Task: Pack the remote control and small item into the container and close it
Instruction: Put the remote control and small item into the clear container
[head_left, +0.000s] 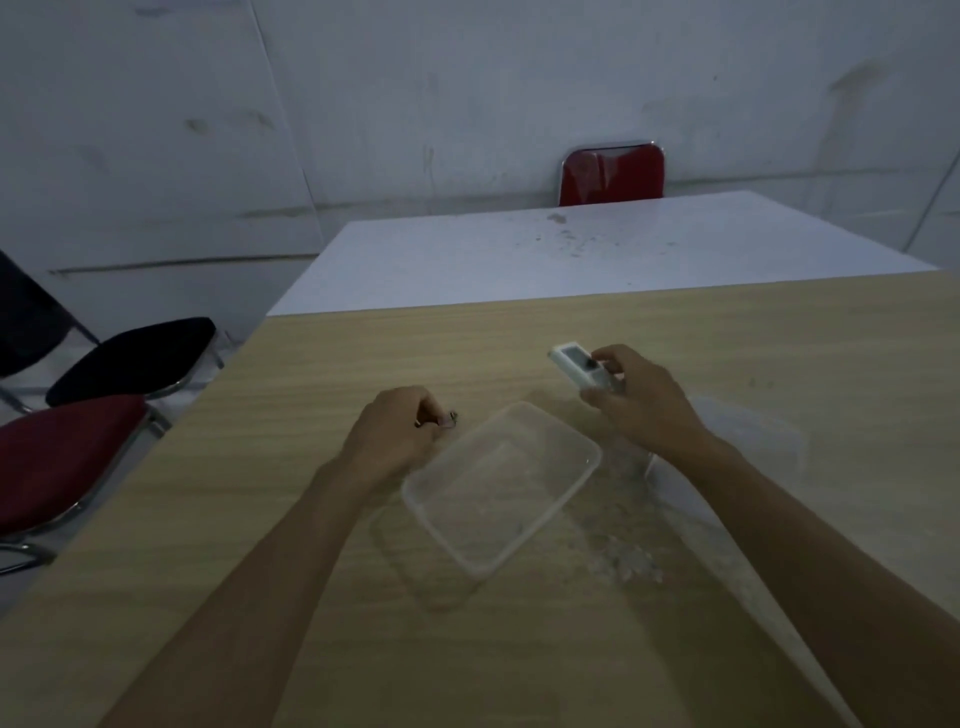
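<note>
A clear plastic container (582, 441) lies open and empty on the wooden table (779, 338), between my two hands. My right hand (636, 397) grips a white remote control (571, 358) with a small dark screen, held just beyond the container's far right corner. My left hand (392, 428) is closed on a small dark metallic item (451, 417) that pokes out past the fingertips, just left of the container's far edge. A clear lid (748, 421) lies flat on the table to the right, partly hidden by my right forearm.
A white table (571, 249) butts against the far edge of the wooden one. A red chair (613, 174) stands behind it by the wall. At the left stand a black chair (130, 358) and a red chair (62, 457), close to the table's edge.
</note>
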